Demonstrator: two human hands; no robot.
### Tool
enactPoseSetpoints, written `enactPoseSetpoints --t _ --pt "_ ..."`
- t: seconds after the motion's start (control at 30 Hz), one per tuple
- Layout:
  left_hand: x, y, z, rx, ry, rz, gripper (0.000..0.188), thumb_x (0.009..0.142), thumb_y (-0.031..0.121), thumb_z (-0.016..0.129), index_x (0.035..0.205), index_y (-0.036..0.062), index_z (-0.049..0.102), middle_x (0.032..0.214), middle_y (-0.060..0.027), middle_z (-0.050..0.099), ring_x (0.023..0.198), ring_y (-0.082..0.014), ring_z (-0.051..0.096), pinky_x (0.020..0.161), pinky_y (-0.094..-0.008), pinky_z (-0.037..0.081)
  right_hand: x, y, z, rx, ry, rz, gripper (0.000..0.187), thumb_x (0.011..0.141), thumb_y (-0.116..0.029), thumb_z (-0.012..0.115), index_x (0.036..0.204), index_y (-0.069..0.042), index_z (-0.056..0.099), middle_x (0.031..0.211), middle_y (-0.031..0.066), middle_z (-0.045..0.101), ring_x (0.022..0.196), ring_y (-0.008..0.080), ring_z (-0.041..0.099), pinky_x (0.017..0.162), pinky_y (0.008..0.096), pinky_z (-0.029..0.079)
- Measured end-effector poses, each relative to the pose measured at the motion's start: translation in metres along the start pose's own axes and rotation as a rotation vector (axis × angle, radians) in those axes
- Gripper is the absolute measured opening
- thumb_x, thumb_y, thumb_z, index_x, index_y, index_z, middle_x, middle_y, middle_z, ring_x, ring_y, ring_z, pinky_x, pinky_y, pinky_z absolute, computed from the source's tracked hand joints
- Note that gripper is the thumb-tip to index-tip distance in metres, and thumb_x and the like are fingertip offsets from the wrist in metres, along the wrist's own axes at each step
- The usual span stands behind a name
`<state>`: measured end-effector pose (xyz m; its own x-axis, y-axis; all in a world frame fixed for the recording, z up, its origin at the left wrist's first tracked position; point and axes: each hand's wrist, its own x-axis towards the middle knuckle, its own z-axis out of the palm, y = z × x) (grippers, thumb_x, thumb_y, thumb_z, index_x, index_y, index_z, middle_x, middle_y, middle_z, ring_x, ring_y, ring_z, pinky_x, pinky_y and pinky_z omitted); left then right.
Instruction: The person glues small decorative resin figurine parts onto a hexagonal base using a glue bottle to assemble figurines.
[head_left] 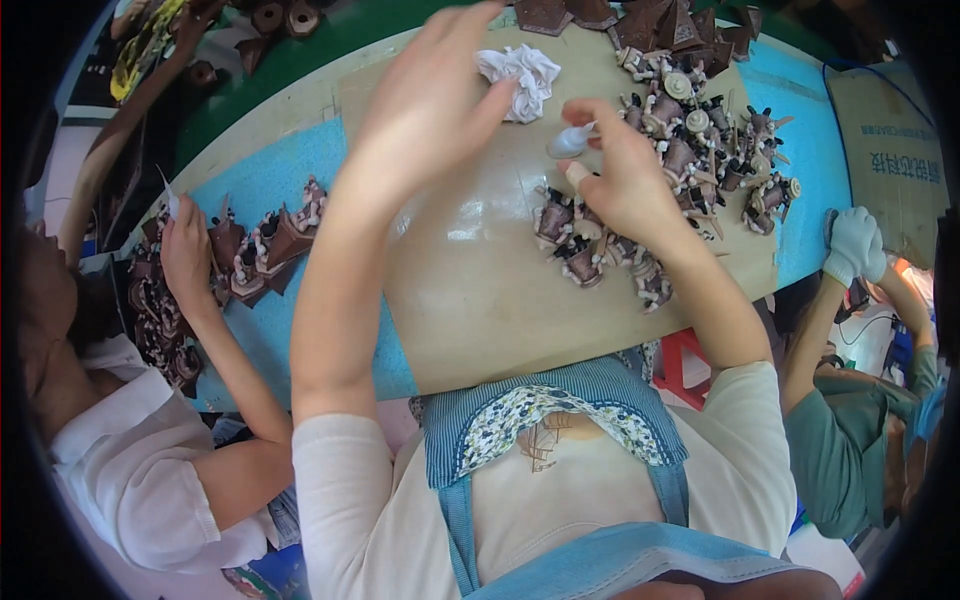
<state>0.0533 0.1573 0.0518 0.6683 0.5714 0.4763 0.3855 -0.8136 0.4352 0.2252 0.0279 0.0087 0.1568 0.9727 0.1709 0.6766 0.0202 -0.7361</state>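
Observation:
My right hand is closed round a small translucent squeeze bottle with a thin pointed tip. A pale wrap covers the end of that thumb. Below this hand lies a loose group of small brown, black and cream figurines. My left hand is stretched over the far side of the table, slightly blurred, its thumb apart from the fingers. Nothing shows in it, though its palm side is hidden. Beside its thumb sits a crumpled white cloth or tissue.
Many more figurines are heaped at the right, with brown angular pieces behind them. Blue mats flank the tan work surface. At left, a co-worker's hand works by other figurines; gloved hands are at right, near a cardboard box.

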Motion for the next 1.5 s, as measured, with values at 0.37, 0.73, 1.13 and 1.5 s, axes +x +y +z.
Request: enactPoseSetpoints --t 0.37,0.73,1.13,1.5 --pt "0.092 -0.004 0.075 0.072 -0.084 -0.496 0.053 0.07 0.03 0.079 0.109 0.0011 0.055 0.105 -0.0184 0.064 0.103 -0.0358 0.06 0.086 -0.0439 0.049 -0.012 -0.008 -0.005 0.3 0.121 0.129 0.03 0.088 -0.003 0.058 0.117 -0.001 0.049 0.085 0.0145 0.061 0.078 0.0275 0.063 0.073 0.0365 0.048" --pt "-0.151 0.057 0.012 -0.088 -0.174 -0.694 0.051 0.064 0.024 0.081 0.098 0.0004 0.052 0.082 -0.0176 0.064 0.077 -0.0352 0.064 0.07 -0.0424 0.051 -0.064 -0.021 -0.029 0.626 0.164 0.052 0.034 0.089 -0.007 0.066 0.12 -0.001 0.052 0.104 0.005 0.059 0.086 0.0086 0.057 0.072 0.0222 0.047" --pt "-0.159 0.082 0.011 0.146 -0.231 -0.435 0.073 0.066 0.025 0.082 0.123 -0.0014 0.046 0.101 -0.0188 0.057 0.092 -0.035 0.059 0.08 -0.0422 0.048 -0.088 -0.043 -0.036 0.597 0.014 0.043 0.033 0.085 -0.006 0.07 0.114 0.0 0.058 0.102 0.0034 0.06 0.089 0.0092 0.058 0.075 0.0228 0.047" --pt "-0.158 0.1 0.003 -1.219 -0.018 -0.722 0.076 0.067 0.007 0.083 0.128 0.0004 0.038 0.109 -0.0076 0.057 0.102 -0.0152 0.057 0.089 -0.0299 0.048 -0.096 -0.06 -0.06 0.501 0.05 -0.07 0.036 0.079 -0.005 0.074 0.111 0.001 0.059 0.1 0.0087 0.065 0.09 0.0154 0.063 0.078 0.0275 0.05"
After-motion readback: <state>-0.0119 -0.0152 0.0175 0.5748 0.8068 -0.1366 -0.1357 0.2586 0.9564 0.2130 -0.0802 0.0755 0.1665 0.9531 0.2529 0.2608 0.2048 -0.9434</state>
